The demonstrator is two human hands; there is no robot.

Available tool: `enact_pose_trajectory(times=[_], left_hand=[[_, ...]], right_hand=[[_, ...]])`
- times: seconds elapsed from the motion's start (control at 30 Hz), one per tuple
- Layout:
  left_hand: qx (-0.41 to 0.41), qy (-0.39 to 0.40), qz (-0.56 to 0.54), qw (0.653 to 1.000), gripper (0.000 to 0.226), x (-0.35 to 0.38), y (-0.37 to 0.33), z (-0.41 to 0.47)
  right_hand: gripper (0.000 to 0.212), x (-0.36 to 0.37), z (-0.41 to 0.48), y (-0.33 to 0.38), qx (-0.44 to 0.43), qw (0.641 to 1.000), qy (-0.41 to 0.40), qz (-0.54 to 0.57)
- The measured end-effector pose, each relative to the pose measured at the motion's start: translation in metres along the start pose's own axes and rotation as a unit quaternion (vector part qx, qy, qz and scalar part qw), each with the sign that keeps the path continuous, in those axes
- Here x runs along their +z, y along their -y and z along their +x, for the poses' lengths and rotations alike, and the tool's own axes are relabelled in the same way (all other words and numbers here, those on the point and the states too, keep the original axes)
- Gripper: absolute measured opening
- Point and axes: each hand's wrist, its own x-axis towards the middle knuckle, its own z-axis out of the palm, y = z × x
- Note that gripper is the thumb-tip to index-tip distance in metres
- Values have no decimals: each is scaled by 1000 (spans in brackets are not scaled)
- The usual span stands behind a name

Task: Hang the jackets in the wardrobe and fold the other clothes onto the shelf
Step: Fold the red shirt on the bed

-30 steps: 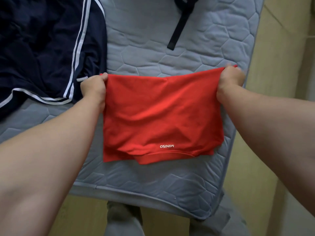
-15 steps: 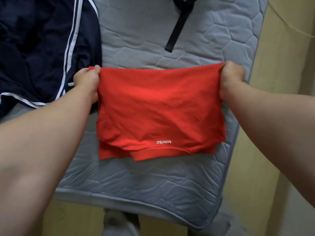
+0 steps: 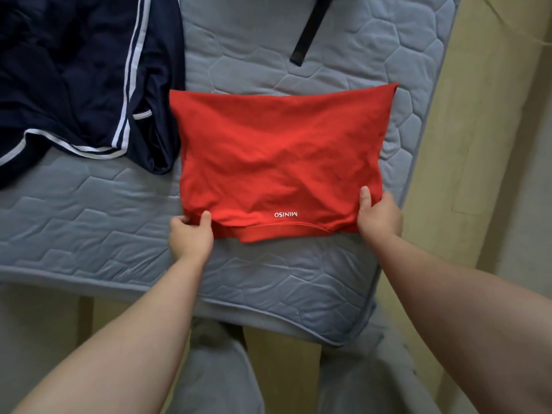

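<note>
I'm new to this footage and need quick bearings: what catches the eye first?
A bright red shirt lies folded in the middle of the grey-blue mattress. The left hand and right hand pinch its near corners. A navy garment with white stripes sprawls at the upper left.

L hand [image 3: 191, 238] & R hand [image 3: 380, 217] each pinch red shirt [image 3: 277, 150].

Both hands have let go of the far corners; the left hand [image 3: 191, 234] and right hand [image 3: 378, 215] now take a grip on the near corners of the red shirt [image 3: 280, 162], which lies flat on the mattress [image 3: 89, 222].
</note>
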Motion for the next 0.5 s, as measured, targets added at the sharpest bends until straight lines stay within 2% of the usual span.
enact_pose_trajectory(times=[0.07, 0.13, 0.27, 0.37, 0.5], left_hand=[[-41, 67, -94, 992, 42, 6, 2, 0], [-53, 99, -162, 980, 32, 12, 0, 4], [-17, 53, -183, 982, 14, 15, -6, 15], [-19, 15, -216, 976, 11, 12, -5, 21], [-51, 57, -194, 978, 20, 16, 11, 18]], right_hand=[[51, 4, -8, -3, 18, 1000, -17, 12], [48, 7, -12, -5, 34, 998, -36, 29], [48, 11, -17, -9, 30, 998, -46, 40], [50, 18, -23, -11, 59, 996, -40, 48], [49, 25, -27, -10, 92, 993, 17, 71]])
